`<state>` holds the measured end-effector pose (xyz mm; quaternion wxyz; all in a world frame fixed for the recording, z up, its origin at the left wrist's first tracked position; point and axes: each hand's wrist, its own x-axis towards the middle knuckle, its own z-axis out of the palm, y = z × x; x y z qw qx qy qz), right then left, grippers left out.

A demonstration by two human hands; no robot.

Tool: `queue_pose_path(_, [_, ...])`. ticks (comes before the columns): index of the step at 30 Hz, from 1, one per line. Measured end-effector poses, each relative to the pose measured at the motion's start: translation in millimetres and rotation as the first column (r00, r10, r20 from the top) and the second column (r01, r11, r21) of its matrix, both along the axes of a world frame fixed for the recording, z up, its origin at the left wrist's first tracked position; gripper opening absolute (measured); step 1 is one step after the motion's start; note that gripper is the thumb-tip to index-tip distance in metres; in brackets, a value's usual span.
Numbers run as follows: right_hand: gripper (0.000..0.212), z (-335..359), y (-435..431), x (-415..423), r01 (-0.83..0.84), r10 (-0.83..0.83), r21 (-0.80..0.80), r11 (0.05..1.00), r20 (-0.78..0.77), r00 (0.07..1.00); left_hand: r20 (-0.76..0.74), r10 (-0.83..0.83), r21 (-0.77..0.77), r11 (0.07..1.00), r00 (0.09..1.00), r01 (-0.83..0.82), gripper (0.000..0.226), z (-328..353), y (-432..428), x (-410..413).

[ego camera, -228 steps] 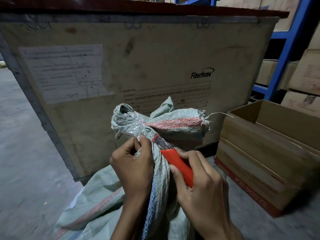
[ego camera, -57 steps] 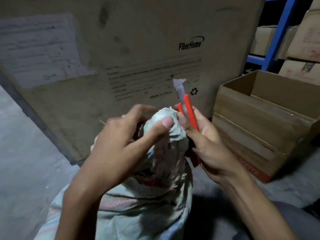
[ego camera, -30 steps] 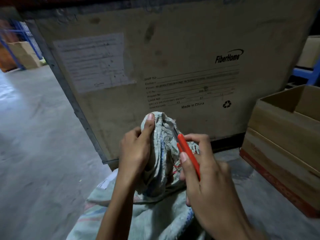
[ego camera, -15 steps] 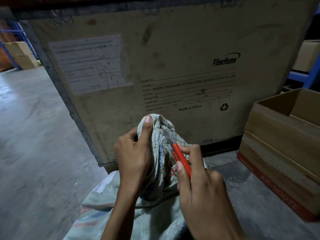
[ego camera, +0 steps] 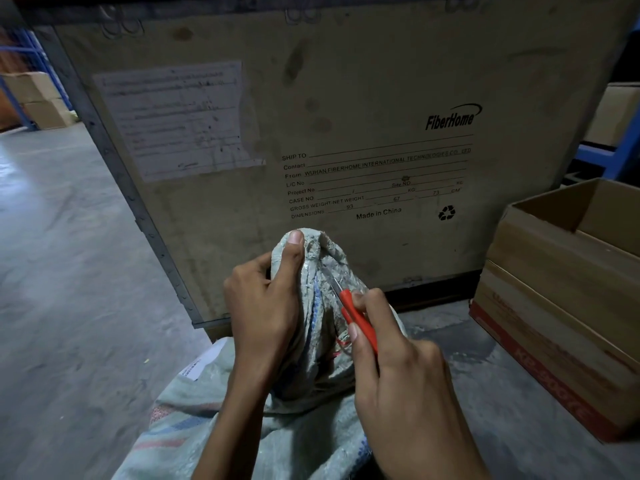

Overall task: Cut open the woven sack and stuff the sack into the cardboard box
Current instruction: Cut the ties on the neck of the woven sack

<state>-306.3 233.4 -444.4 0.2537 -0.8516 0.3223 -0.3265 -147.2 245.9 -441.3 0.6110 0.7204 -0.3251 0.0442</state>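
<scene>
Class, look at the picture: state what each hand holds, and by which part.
The left hand grips the woven sack by its bunched neck. The right hand holds the red cutter by its handle, blade against the sack.

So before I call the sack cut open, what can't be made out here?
Head view only:
- Blade tip of the red cutter: buried in folds of the woven sack, so cut progress is unclear.
- Sack's gathered neck: covered by the left hand and right hand.
- Cardboard box: cut off by the right edge, inside unseen.
- Sack's lower body: cut off by the bottom edge.
</scene>
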Motion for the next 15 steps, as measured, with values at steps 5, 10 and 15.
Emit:
queue_pose_path(5, [0.025, 0, 9, -1, -0.012, 0.027, 0.097, 0.995, -0.155, 0.988, -0.026, 0.125, 0.033, 0.992, 0.992, -0.124, 0.066, 1, 7, 11])
queue_pose_path(10, [0.013, 11, -10, -16, -0.08, 0.113, 0.153, 0.985, -0.216, 0.97, -0.078, 0.133, 0.054, 0.99, 0.988, -0.129, 0.067, -2, 4, 16])
queue_pose_path(15, [0.018, 20, -28, -31, -0.255, 0.267, 0.385, 0.887, 0.022, 0.964, -0.275, 0.081, 0.008, 0.997, 0.958, -0.082, 0.062, 13, 13, 28])
